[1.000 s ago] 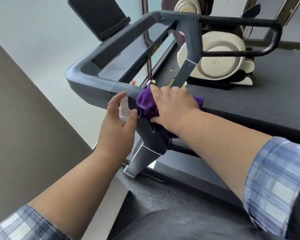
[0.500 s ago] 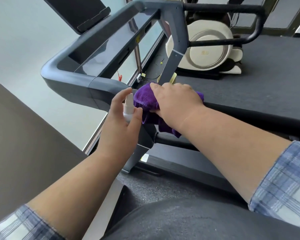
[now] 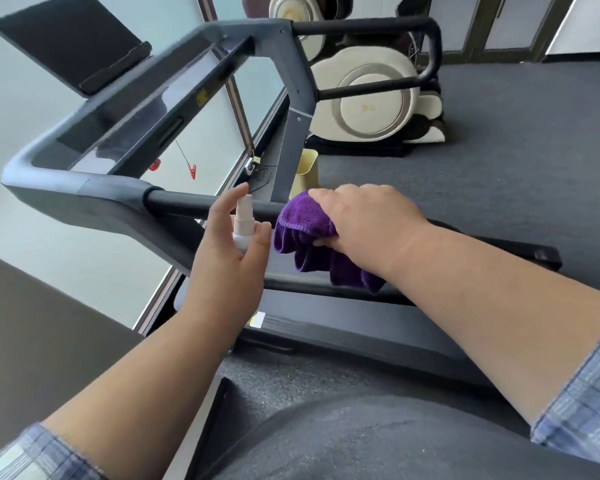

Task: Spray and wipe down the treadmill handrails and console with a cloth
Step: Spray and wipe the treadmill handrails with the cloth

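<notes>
A dark grey treadmill fills the view, its near handrail (image 3: 187, 204) running as a black bar from the grey corner toward the right. My right hand (image 3: 364, 223) grips a purple cloth (image 3: 302, 233) draped over that bar; the cloth hangs down below it. Just to the left, my left hand (image 3: 229, 251) holds a small white spray bottle (image 3: 244, 223) upright, forefinger raised beside the nozzle. The glossy console panel (image 3: 136, 126) lies beyond, with a black tablet holder (image 3: 70, 46) above it. The far handrail (image 3: 378, 27) loops at the back right.
A cream and brown massage chair (image 3: 371, 102) stands behind the treadmill on grey carpet. A pale yellow bin (image 3: 305, 171) sits by the upright post. A glass wall runs along the left. The treadmill deck (image 3: 343, 327) lies below the handrail.
My right hand has slid the purple cloth rightward along the near handrail, baring a stretch of black bar. My left hand with the bottle stayed just left of the cloth.
</notes>
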Motion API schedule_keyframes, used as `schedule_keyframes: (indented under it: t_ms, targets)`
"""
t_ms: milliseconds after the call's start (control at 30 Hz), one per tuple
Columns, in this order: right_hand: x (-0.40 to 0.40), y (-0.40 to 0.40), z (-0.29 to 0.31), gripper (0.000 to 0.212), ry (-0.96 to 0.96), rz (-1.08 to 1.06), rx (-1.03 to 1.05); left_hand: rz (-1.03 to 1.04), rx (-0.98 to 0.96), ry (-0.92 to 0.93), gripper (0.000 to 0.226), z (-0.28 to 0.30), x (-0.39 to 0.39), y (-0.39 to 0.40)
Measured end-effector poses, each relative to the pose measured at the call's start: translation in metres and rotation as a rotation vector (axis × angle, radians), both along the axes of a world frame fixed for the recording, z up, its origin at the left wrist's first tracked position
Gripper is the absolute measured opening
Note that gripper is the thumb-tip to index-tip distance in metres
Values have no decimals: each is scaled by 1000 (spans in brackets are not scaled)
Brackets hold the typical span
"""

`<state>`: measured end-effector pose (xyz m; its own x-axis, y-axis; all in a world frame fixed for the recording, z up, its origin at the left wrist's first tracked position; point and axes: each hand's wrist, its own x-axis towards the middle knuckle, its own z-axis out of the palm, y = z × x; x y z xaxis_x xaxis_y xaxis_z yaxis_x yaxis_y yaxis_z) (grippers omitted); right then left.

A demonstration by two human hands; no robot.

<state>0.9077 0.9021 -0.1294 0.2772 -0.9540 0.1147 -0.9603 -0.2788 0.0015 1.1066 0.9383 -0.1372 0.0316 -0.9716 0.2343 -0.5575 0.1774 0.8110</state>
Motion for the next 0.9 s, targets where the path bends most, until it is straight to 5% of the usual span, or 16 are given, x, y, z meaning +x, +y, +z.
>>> schedule_keyframes:
  t_ms: [333, 567, 767, 900]
  targets:
    - [-118, 50, -8, 65, -381, -132, 158, -36, 14, -26, 43, -19, -82, 44]
    - [-154, 83, -97, 72, -1022, -198, -9, -29, 51, -61, 44, -21, -103, 70]
    - [-163, 101, -155, 73, -1095, -341, 13, 5, 48, -86, 42, -17, -104, 76]
    - [-162, 121, -180, 53, -1143, -502, 207, 31, 46, -97, 41, -14, -100, 76]
